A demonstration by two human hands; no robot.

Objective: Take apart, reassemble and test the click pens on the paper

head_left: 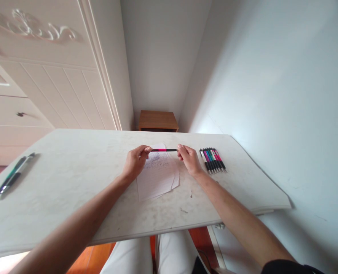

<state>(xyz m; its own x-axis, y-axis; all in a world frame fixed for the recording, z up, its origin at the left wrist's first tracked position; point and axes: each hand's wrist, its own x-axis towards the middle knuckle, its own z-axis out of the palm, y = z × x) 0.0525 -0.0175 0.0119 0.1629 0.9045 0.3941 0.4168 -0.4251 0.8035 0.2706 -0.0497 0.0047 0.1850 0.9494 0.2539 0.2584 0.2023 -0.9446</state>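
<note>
A pink and black pen (163, 150) is held level between both hands, above some loose white paper sheets (157, 179) with blue scribbles near their top. My left hand (136, 161) pinches the pink end. My right hand (189, 159) pinches the black end. Both hands hover just over the white table (72, 190), wrists near the paper.
A row of several pens (213, 160) in pink, teal and black lies right of my right hand. Two more pens (13, 175) lie at the table's left edge. A small wooden cabinet (157, 121) stands behind the table, a white wardrobe (43, 76) at left, a wall at right.
</note>
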